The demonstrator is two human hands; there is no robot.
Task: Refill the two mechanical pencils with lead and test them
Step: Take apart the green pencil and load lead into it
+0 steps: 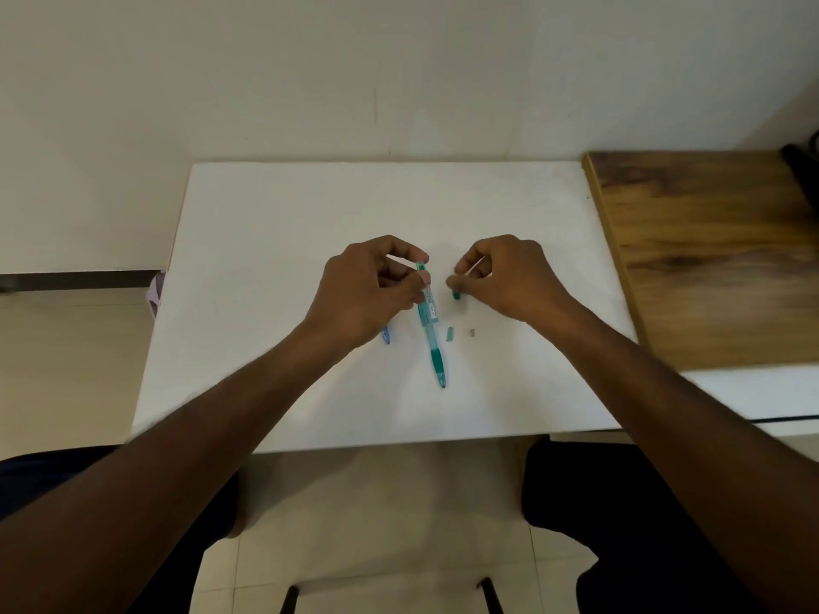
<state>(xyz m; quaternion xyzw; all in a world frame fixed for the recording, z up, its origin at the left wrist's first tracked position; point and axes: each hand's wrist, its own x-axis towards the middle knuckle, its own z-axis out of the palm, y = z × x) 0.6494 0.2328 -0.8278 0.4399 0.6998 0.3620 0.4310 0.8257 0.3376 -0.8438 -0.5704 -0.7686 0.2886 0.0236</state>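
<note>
A teal mechanical pencil [432,334] points its tip toward me over the white table [274,241]. My left hand [372,290] pinches its upper end between thumb and fingers. Just right of it, my right hand [505,277] pinches a small teal piece [456,295] near the pencil's open top. A blue pencil [386,335] lies under my left hand, mostly hidden. A small teal cap [450,335] and a tiny grey eraser [472,332] lie on the table right of the teal pencil.
A wooden surface [709,259] adjoins the table on the right, with a dark object [802,166] at its far edge. A wall runs behind the table. Tiled floor and my knees lie below the near table edge.
</note>
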